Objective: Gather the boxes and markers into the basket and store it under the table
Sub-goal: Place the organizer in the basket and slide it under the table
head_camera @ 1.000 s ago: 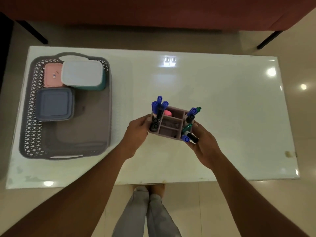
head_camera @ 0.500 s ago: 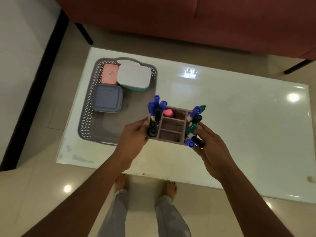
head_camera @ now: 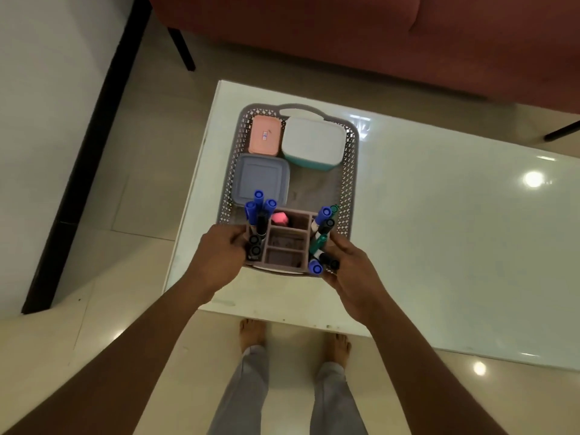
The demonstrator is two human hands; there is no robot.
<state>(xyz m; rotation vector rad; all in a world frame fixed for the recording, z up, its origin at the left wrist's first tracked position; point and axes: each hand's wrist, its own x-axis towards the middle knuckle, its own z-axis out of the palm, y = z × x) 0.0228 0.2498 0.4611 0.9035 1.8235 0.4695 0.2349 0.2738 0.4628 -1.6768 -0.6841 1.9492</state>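
A grey perforated basket (head_camera: pixel 351 180) sits at the left end of the white table (head_camera: pixel 439 233). Inside it lie a pink box (head_camera: pixel 264 135), a white-lidded teal box (head_camera: pixel 312 142) and a grey-blue box (head_camera: pixel 260 177). My left hand (head_camera: pixel 219 257) and my right hand (head_camera: pixel 351 271) grip the two sides of a mauve marker organizer (head_camera: pixel 285 243), held over the basket's near end. Blue, black and green markers (head_camera: pixel 260 211) stand in its side compartments, and a pink item (head_camera: pixel 280 218) sits in one cell.
A red sofa (head_camera: pixel 345 36) with black legs stands beyond the table. A white wall with a dark baseboard (head_camera: pixel 78 158) runs along the left. My bare feet (head_camera: pixel 251 332) stand on the tiled floor at the table's near edge.
Both hands have carried the marker organizer leftward from the middle of the table to above the basket's near end. The view has shifted left with it.
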